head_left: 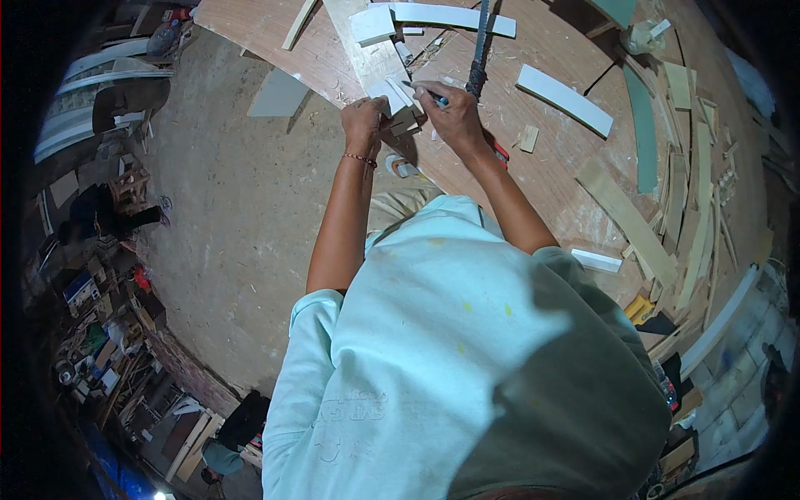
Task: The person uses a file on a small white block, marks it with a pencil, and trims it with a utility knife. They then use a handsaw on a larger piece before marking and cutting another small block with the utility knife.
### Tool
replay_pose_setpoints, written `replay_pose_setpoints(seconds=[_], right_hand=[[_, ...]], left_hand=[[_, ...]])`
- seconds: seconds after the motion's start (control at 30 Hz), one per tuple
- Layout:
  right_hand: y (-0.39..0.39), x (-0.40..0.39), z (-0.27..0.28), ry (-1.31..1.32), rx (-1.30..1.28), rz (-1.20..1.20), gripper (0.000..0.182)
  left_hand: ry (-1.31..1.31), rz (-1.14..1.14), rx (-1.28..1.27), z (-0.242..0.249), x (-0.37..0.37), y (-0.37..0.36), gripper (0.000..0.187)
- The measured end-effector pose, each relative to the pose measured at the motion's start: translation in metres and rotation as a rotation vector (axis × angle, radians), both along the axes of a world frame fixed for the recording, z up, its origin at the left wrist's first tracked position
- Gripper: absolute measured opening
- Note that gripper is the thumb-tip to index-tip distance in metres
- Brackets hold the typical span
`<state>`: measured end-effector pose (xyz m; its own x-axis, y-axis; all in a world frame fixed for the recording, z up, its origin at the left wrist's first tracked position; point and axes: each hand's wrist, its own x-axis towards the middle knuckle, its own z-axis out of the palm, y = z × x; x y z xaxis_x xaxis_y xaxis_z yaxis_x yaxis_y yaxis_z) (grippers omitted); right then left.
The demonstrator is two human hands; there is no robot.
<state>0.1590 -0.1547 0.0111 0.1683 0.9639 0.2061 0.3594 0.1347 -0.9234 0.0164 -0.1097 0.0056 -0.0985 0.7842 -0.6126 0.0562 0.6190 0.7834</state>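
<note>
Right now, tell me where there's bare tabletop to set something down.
Bare: tabletop between the right forearm, long pale board and lower white bar. Crowded: around the right hand and among the wooden strips at picture right.

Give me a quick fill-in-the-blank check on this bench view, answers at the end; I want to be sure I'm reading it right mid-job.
1. The left hand grips a block whose upper face is ____.
2. The bracelet is on the person's ____ wrist.
3. In the picture, the curved piece lies to the ____ of the right hand, which holds a slim tool.
4. The long strip beside the pale wooden strips is ____ in colour.

Missing words: white; left; right; green.
</note>
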Motion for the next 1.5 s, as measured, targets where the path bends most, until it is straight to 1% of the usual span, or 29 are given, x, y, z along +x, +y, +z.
replay_pose_setpoints(seconds=[0.03,0.1,0.17,0.2,0.27,0.37,0.43,0.5,0.57,0.67,0.77,0.83,0.9,0.97,1.07,1.17,1.2,1.23,1.27,1.3,1.37,1.4,1.43,1.47,1.5], right_hand=[[0.000,0.000,-0.003,0.047,0.030,-0.044,0.017],[-0.002,0.000,-0.004,0.043,0.023,-0.062,0.018],[-0.003,-0.003,-0.003,0.040,0.019,-0.078,0.019],[-0.004,-0.005,-0.005,0.059,0.007,-0.047,0.020],[-0.005,-0.008,-0.009,0.080,-0.005,-0.019,0.022],[-0.008,-0.011,-0.013,0.004,0.025,-0.006,0.023],[-0.010,-0.012,-0.013,-0.027,-0.027,0.009,0.025],[-0.011,-0.012,-0.012,0.000,-0.044,0.014,0.025],[-0.011,-0.012,-0.012,0.026,-0.058,0.018,0.025],[-0.011,-0.012,-0.013,0.026,-0.031,0.017,0.024],[-0.012,-0.012,-0.014,0.039,-0.007,0.010,0.023],[-0.012,-0.011,-0.014,-0.045,0.059,-0.002,0.021],[-0.012,-0.012,-0.012,-0.033,0.060,0.000,0.021],[-0.012,-0.012,-0.011,-0.021,0.063,0.002,0.020],[-0.010,-0.012,-0.016,-0.058,0.138,0.012,0.019],[-0.008,-0.013,-0.019,-0.106,0.122,0.016,0.019],[-0.007,-0.013,-0.018,-0.129,0.147,0.014,0.019],[-0.008,-0.012,-0.018,-0.152,0.170,0.012,0.019],[-0.008,-0.010,-0.018,-0.125,0.132,0.033,0.019],[-0.010,-0.009,-0.023,-0.214,-0.011,0.049,0.019],[-0.007,-0.012,-0.014,-0.144,0.130,0.047,0.019],[-0.005,-0.018,-0.012,-0.139,0.138,0.064,0.019],[-0.005,-0.015,-0.011,-0.153,0.127,0.055,0.019],[-0.006,-0.011,-0.011,-0.168,0.113,0.038,0.019],[-0.006,-0.009,-0.009,-0.174,0.109,0.029,0.019]], left_hand=[[0.003,-0.006,0.004,-0.001,0.000,0.000,0.010],[0.005,-0.014,0.008,-0.005,0.000,0.001,0.010],[-0.062,0.081,0.043,-0.011,-0.002,0.002,0.011],[-0.061,0.080,0.044,-0.010,-0.002,0.002,0.011],[-0.058,0.003,0.012,-0.007,-0.002,0.001,0.008],[-0.031,0.029,-0.004,0.000,0.002,-0.001,0.008],[-0.033,0.017,-0.004,-0.002,0.000,0.001,0.008],[-0.035,0.003,-0.007,-0.003,0.000,0.000,0.009],[-0.066,0.043,0.009,0.001,0.002,-0.001,0.009],[-0.080,0.104,0.048,-0.007,0.001,0.000,0.011],[-0.077,0.080,0.063,-0.012,-0.002,0.001,0.011],[-0.066,0.058,0.035,-0.013,-0.003,0.001,0.009],[-0.055,0.036,0.010,-0.011,-0.003,0.001,0.007],[-0.082,0.077,-0.002,-0.006,-0.001,0.000,0.008],[-0.068,0.058,0.022,-0.015,-0.004,0.000,0.008],[-0.102,0.101,0.071,-0.017,-0.004,0.000,0.011],[-0.045,0.115,0.042,-0.006,0.002,0.000,0.013],[-0.043,0.118,0.043,-0.027,-0.002,0.003,0.013],[0.066,-0.103,0.245,-0.065,-0.012,0.008,0.014],[0.194,-0.311,0.446,-0.082,-0.030,0.011,0.017],[0.333,-0.150,0.098,-0.032,-0.010,0.007,0.017],[0.338,-0.132,0.101,-0.021,-0.013,0.005,0.017],[0.223,-0.080,0.060,-0.013,-0.007,0.003,0.016],[0.106,-0.036,0.016,-0.010,-0.001,0.001,0.016],[0.100,-0.045,0.015,-0.019,-0.001,0.002,0.016]])
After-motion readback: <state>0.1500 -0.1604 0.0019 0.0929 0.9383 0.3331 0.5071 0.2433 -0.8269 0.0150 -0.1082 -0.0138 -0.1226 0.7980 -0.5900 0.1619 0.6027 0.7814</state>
